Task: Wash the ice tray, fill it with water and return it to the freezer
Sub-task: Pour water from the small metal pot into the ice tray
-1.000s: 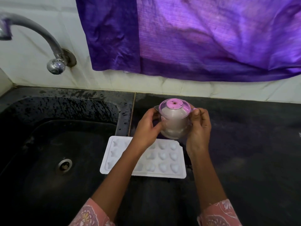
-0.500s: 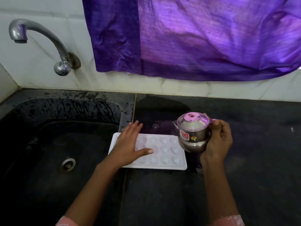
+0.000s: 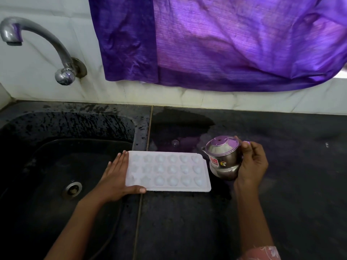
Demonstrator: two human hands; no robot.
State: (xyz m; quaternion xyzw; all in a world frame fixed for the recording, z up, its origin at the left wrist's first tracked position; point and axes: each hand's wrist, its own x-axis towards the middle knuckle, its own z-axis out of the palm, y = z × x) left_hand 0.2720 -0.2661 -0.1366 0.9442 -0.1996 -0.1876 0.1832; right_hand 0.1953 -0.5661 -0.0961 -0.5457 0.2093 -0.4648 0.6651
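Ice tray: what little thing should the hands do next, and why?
Probably tip the steel pot over the ice tray to pour: the right hand holds it beside the tray's right end, and the left hand touches its left edge.

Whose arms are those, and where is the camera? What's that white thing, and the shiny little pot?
No machine here, just a person. The camera sits on their head and looks down, so you see only their arms. The left hand lies flat against the end of a white ice tray on the dark counter, at the edge of the sink. The right hand holds a small lidded steel jug just right of the tray. A tap and a purple cloth are at the wall behind.
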